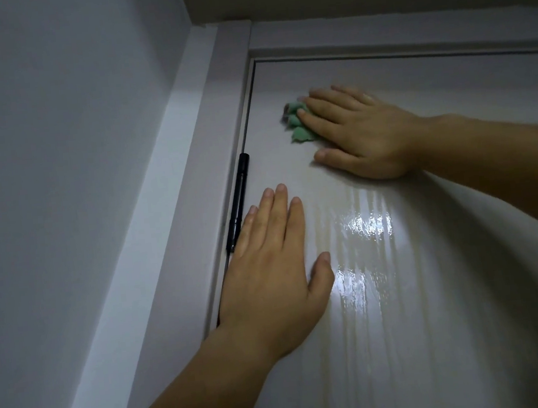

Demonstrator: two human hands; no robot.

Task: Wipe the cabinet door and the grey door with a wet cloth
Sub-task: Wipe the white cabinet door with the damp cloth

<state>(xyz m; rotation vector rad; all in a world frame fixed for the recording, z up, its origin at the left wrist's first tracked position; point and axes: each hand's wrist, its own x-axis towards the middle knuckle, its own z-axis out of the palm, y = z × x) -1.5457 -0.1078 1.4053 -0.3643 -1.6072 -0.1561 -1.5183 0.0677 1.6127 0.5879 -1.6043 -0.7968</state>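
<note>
Flat open right hand (pixel 359 136) on crumpled green cloth (pixel 299 125), flat open left hand (pixel 267 269) on glossy wet grey door (pixel 433 286)

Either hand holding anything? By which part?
Nothing is gripped. The right hand presses the cloth flat against the door with straight fingers; part of the cloth shows beyond them. The left hand lies flat on the bare door.

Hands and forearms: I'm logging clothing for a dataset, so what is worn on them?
The left hand and right hand are bare, with no gloves, rings, watch or bracelet, and both forearms are uncovered to the frame edge; no sleeve appears.
</note>
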